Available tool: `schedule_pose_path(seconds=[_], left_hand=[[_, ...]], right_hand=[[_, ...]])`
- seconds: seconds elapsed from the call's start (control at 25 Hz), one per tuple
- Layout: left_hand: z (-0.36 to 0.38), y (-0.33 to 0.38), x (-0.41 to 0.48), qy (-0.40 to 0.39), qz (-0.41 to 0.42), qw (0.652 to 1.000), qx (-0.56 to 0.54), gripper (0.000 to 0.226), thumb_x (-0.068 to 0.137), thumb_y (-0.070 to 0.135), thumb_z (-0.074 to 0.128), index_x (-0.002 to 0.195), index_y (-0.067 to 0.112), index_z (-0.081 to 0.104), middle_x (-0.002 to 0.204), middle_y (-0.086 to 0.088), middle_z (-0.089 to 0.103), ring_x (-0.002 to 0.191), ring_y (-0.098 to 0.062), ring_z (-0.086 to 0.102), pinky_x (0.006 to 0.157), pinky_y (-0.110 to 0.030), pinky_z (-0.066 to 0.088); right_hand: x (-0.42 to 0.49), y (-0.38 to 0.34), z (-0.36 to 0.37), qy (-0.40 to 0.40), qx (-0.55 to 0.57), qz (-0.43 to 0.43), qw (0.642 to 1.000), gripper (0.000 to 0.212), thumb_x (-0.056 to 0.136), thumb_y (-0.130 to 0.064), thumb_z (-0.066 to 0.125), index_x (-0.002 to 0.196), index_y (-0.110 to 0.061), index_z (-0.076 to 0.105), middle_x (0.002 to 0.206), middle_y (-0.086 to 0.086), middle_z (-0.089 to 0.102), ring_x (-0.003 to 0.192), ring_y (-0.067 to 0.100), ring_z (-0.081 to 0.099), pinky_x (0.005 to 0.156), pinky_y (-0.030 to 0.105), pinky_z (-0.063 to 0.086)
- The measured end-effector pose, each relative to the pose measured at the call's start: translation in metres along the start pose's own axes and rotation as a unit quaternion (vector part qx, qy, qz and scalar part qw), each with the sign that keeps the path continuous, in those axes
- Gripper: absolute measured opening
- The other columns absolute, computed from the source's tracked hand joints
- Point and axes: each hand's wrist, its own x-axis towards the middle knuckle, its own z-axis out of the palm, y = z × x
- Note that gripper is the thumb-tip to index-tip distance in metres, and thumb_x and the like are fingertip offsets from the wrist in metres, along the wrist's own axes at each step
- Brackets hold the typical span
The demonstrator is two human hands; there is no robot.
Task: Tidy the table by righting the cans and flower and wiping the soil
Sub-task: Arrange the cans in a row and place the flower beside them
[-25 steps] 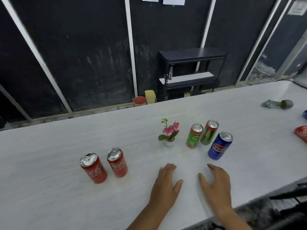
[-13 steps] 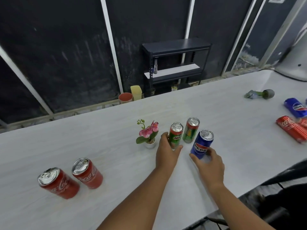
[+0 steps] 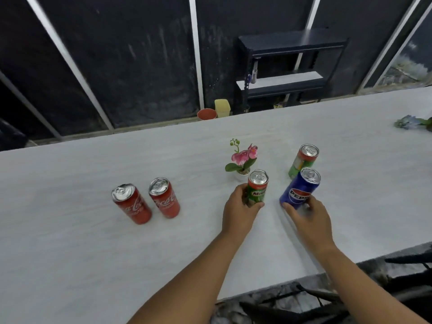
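Note:
My left hand [image 3: 239, 211] grips the lower part of an upright green Milo can [image 3: 257, 188], just in front of the small pink flower [image 3: 243, 159] in its white pot. My right hand [image 3: 308, 215] holds the base of an upright blue Pepsi can [image 3: 300, 188]. Behind that stands a second green can [image 3: 302, 160], untouched. Two red Coca-Cola cans [image 3: 132, 203] [image 3: 164, 197] stand upright side by side to the left. No soil shows on the white table [image 3: 70, 253].
A blue-green flower [image 3: 411, 122] lies on its side at the table's far right edge. Beyond the table are a dark shelf unit [image 3: 287, 66], a red pot [image 3: 207, 114] and a yellow container [image 3: 222, 108] on the floor. Dark chair parts sit at the lower right.
Both hands left the tabletop, reached forward and closed on the Milo and Pepsi cans. The Milo can now stands apart from the other green can, nearer me. The view swung left.

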Motion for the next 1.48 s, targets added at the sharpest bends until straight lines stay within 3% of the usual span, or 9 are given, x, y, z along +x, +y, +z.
schedule_pose_path(seconds=[0.16,0.28,0.4,0.6,0.76,0.88,1.04,1.32,1.48], left_hand=[[-0.053,-0.026,-0.039,0.025,-0.017,1.0,0.0,0.064,0.083,0.026,0.094,0.132,0.05,0.06,0.125,0.035,0.066,0.117,0.012,0.064,0.096,-0.006,0.048],[-0.103,-0.046,-0.066,0.052,-0.028,0.998,-0.018,0.065,0.081,0.021,0.094,0.115,0.062,0.056,0.115,0.042,0.066,0.113,0.02,0.063,0.097,-0.007,0.051],[-0.152,-0.065,-0.089,0.078,-0.03,0.996,-0.031,0.066,0.082,0.02,0.094,0.118,0.062,0.058,0.12,0.04,0.068,0.118,0.017,0.064,0.1,-0.009,0.052],[-0.229,-0.094,-0.118,0.134,-0.025,0.99,-0.019,0.06,0.082,0.024,0.094,0.123,0.054,0.062,0.125,0.03,0.073,0.118,0.009,0.068,0.099,-0.012,0.054],[-0.291,-0.119,-0.127,0.19,-0.031,0.981,-0.016,0.057,0.083,0.024,0.094,0.122,0.054,0.064,0.125,0.032,0.073,0.117,0.008,0.069,0.097,-0.012,0.055],[-0.322,-0.128,-0.116,0.221,-0.031,0.975,-0.021,0.057,0.083,0.024,0.094,0.128,0.043,0.066,0.128,0.02,0.075,0.119,0.003,0.07,0.101,-0.018,0.057],[-0.345,-0.134,-0.09,0.227,-0.028,0.973,-0.022,0.059,0.082,0.024,0.095,0.133,0.03,0.066,0.127,0.014,0.076,0.117,0.003,0.072,0.103,-0.02,0.057],[-0.357,-0.138,-0.074,0.202,-0.029,0.979,0.009,0.066,0.081,0.046,0.093,0.138,0.041,0.06,0.136,0.029,0.067,0.129,0.016,0.055,0.105,-0.019,0.046],[-0.358,-0.144,-0.074,0.21,-0.023,0.977,0.024,0.064,0.082,0.041,0.093,0.138,0.037,0.062,0.139,0.021,0.066,0.133,0.003,0.057,0.11,-0.028,0.046]], right_hand=[[-0.025,-0.029,0.045,-0.067,-0.001,-0.061,0.996,0.041,0.085,-0.055,0.081,0.117,-0.039,0.061,0.108,-0.011,0.067,0.099,0.012,0.061,0.076,0.023,0.044],[-0.044,-0.059,0.083,-0.119,0.001,-0.101,0.988,0.041,0.084,-0.045,0.084,0.118,-0.032,0.065,0.107,-0.014,0.066,0.098,0.002,0.059,0.08,0.016,0.042],[-0.056,-0.086,0.116,-0.148,0.005,-0.144,0.978,0.043,0.084,-0.042,0.086,0.119,-0.031,0.065,0.104,-0.022,0.063,0.1,-0.006,0.058,0.08,0.016,0.042],[-0.056,-0.113,0.151,-0.161,-0.01,-0.159,0.974,0.047,0.084,-0.044,0.085,0.123,-0.028,0.064,0.108,-0.011,0.065,0.099,0.011,0.06,0.084,0.03,0.047],[-0.054,-0.128,0.169,-0.178,-0.032,-0.169,0.969,0.05,0.085,-0.046,0.084,0.127,-0.03,0.062,0.112,-0.014,0.062,0.104,0.01,0.057,0.089,0.032,0.045],[-0.054,-0.13,0.177,-0.147,-0.056,-0.184,0.97,0.047,0.086,-0.046,0.081,0.124,-0.026,0.064,0.112,-0.008,0.068,0.108,0.017,0.06,0.088,0.035,0.042],[-0.055,-0.132,0.181,-0.139,-0.08,-0.179,0.971,0.047,0.089,-0.051,0.076,0.127,-0.027,0.062,0.121,0.001,0.071,0.116,0.021,0.058,0.093,0.038,0.041],[-0.058,-0.131,0.181,-0.137,-0.065,-0.153,0.977,0.065,0.084,-0.05,0.083,0.136,-0.025,0.054,0.129,0.001,0.066,0.12,0.023,0.057,0.102,0.043,0.047],[-0.058,-0.131,0.181,-0.126,-0.075,-0.182,0.972,0.057,0.087,-0.048,0.081,0.134,-0.023,0.058,0.125,-0.001,0.068,0.118,0.021,0.056,0.099,0.043,0.045]])
